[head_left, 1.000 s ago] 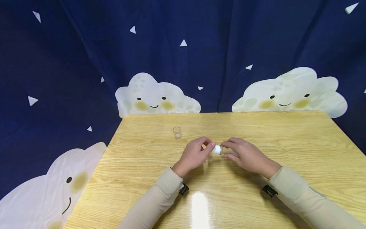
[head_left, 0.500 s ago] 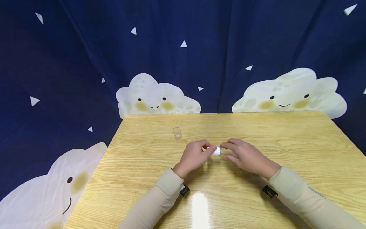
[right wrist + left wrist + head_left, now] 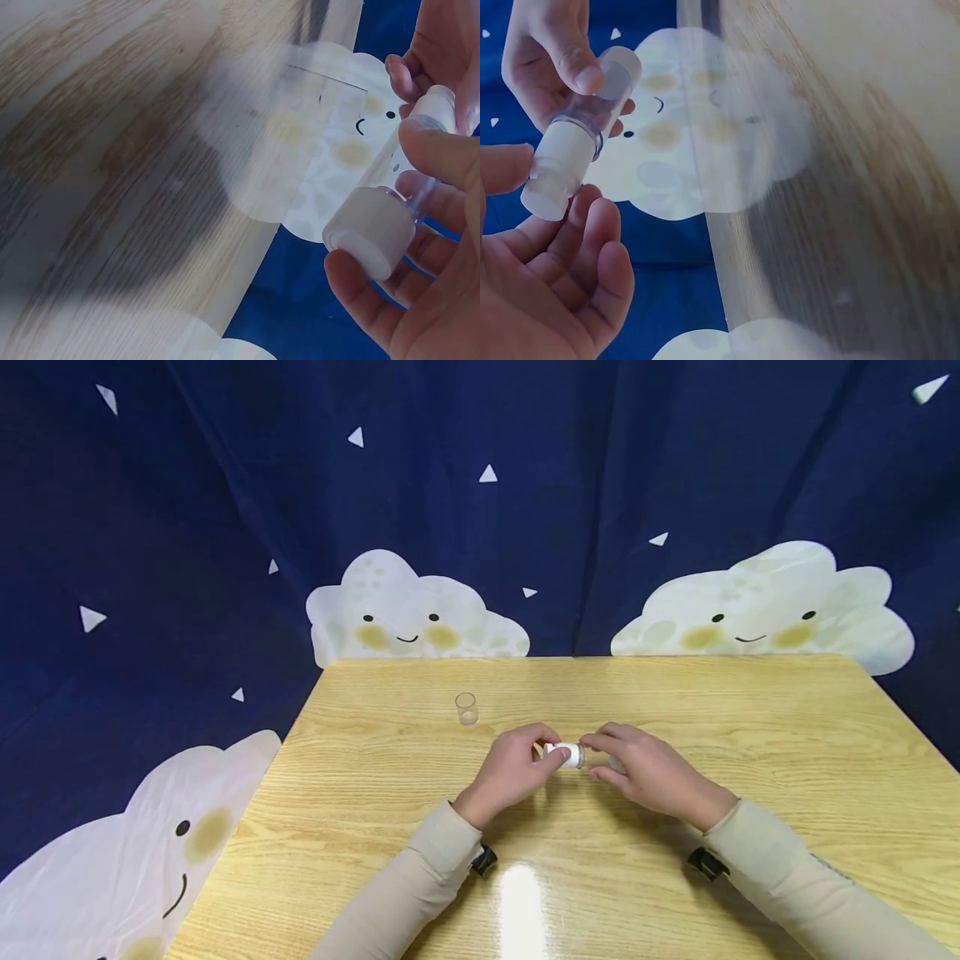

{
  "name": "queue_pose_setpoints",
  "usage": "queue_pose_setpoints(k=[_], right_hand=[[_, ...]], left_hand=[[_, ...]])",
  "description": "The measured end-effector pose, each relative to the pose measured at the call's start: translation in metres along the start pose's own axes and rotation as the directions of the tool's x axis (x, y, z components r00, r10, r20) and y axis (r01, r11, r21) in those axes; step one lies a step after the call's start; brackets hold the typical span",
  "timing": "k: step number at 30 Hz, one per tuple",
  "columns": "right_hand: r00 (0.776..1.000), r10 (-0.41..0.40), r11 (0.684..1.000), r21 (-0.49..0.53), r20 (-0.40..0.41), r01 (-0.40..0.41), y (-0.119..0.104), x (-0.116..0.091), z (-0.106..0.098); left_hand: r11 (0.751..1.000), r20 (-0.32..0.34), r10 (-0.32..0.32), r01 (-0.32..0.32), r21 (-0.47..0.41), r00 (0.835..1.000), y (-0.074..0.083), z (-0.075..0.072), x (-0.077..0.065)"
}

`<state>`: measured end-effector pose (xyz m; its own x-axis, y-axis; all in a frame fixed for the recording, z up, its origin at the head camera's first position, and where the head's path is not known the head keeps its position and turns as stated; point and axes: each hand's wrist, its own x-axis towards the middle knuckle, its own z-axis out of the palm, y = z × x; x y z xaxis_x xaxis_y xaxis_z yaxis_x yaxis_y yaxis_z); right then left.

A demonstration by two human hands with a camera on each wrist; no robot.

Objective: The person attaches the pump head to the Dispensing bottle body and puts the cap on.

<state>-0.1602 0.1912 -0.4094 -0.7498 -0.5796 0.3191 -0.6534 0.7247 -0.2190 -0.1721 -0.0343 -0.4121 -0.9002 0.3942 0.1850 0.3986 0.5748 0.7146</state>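
Note:
Both hands hold a small clear bottle (image 3: 597, 760) with a white pump top, lying sideways above the table. My left hand (image 3: 517, 764) pinches the white pump top (image 3: 566, 154) between thumb and fingers; in the left wrist view the other fingers curl beneath it. Around the clear body, near the opposite end, my right hand (image 3: 648, 772) has its thumb and fingers wrapped. That end carries a thick white base (image 3: 371, 232), seen close up in the right wrist view.
A small transparent cylinder (image 3: 467, 710) stands on the wooden table (image 3: 375, 793), beyond and left of the hands. Behind the table's far edge hangs a dark blue curtain (image 3: 450, 510) with printed clouds.
The left thumb and fingers have shifted slightly on the white pump top, so more of it shows. The right hand keeps its grip almost unmoved.

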Motion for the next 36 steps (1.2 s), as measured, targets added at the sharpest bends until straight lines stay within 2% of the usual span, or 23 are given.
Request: queue_pose_setpoints(k=[9,13,16,24,36], right_hand=[[1.000,-0.002,1.000,-0.002,-0.006,0.002,0.0012,-0.0002,-0.0010],[1.000,-0.006,1.000,0.000,-0.012,0.006,0.0025,-0.0002,0.0000],[1.000,-0.009,1.000,0.005,-0.016,0.009,0.0031,0.0001,0.0004],[1.000,-0.014,1.000,0.004,-0.015,0.014,0.0034,0.0003,0.0002],[0.999,-0.025,1.000,0.013,-0.025,0.026,0.0010,0.0008,0.0002]], left_hand=[[0.991,0.003,0.131,-0.131,0.035,0.991,0.0016,0.0004,-0.0006],[0.987,0.004,0.155,-0.155,0.043,0.988,0.0031,0.0000,-0.0010],[0.991,0.005,0.131,-0.131,0.029,0.991,0.0025,0.0002,-0.0014],[1.000,-0.013,0.003,-0.003,-0.009,1.000,-0.0013,0.0010,-0.0008],[0.999,0.004,-0.026,0.026,0.030,1.000,0.0028,-0.0002,0.0022]])
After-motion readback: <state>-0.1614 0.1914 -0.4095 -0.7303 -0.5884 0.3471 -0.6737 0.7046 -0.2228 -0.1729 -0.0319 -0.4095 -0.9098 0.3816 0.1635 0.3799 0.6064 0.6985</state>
